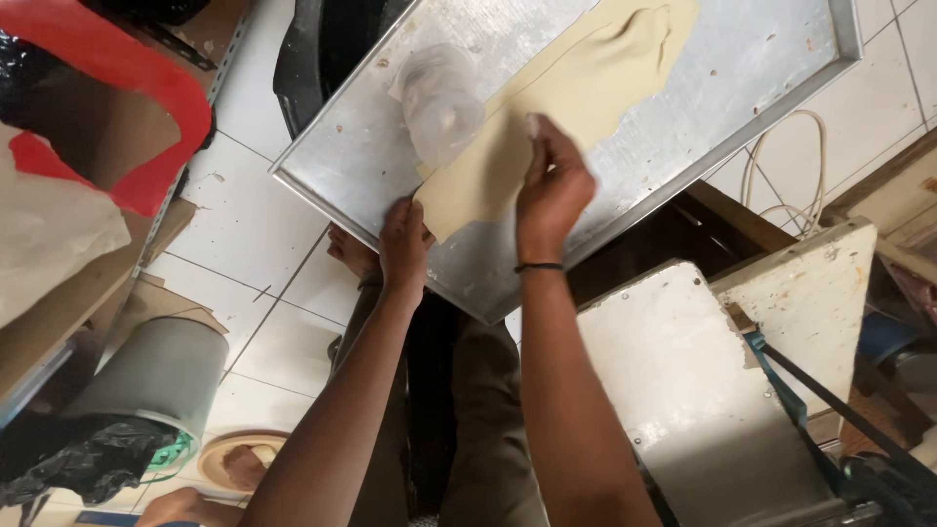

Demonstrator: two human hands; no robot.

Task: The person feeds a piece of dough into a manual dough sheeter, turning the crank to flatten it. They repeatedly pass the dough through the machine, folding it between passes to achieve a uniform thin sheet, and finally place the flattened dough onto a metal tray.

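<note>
The dough sheet (556, 107) lies along a metal tray (722, 98), a long, pale strip rolled thin, running from the tray's near corner up toward its far end, where it wrinkles into soft folds. It looks limp and light, likely to stretch or tear if lifted by one point, and probably a little tacky against the metal; a hold at the edge or corners, with the weight spread over both hands, would suit it best.

The left hand (403, 244) is closed on the near corner of the sheet, fingers curled over its edge. The right hand (551, 185) pinches the sheet's side edge a little farther up, fingertips bunched together on the dough.

A clear plastic tub (439, 102) rests upside down on the tray, partly over the sheet's left edge. The tray sits tilted in view over a white tiled floor (264, 293). To the right stands a worn white machine (712, 390) with a belt. At lower left is a grey bin (161, 376) lined with a black bag.
</note>
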